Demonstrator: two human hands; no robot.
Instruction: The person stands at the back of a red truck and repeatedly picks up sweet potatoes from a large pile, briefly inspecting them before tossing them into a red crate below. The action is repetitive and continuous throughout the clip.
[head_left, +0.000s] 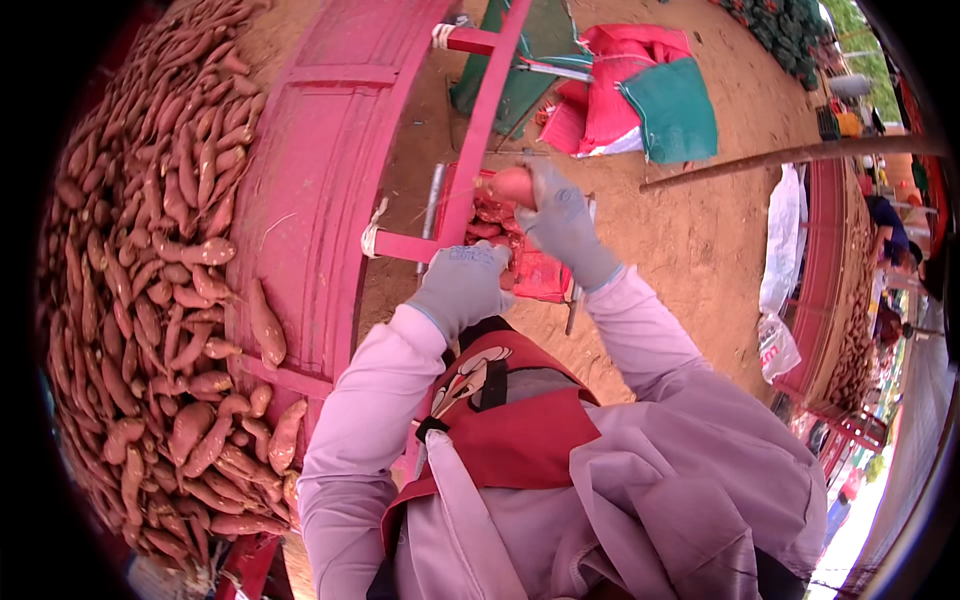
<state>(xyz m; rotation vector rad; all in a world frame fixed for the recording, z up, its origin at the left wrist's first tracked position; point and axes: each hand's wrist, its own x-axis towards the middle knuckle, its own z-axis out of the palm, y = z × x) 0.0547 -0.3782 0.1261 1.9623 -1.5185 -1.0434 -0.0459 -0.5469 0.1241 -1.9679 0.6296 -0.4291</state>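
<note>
My right hand (562, 217), in a grey glove, grips a plump reddish sweet potato (512, 186) above a red mesh sack (551, 279). The sack hangs open in a metal frame (433, 206), with several sweet potatoes (487, 225) inside it. My left hand (466, 289), gloved too, is curled at the sack's near left side. Between its thumb and fingers shows the end of what looks like another sweet potato (508, 280); the glove hides most of it. A pink wooden bar (474, 142) passes over the sack's left side.
A large heap of sweet potatoes (142, 300) covers the left, beside a pink board (315, 172) with one sweet potato (265, 324) on it. Red sacks (611, 82) and a green sack (670, 110) lie on the dirt ground. A rusty pole (787, 159) juts in from the right. People (889, 232) are farther right.
</note>
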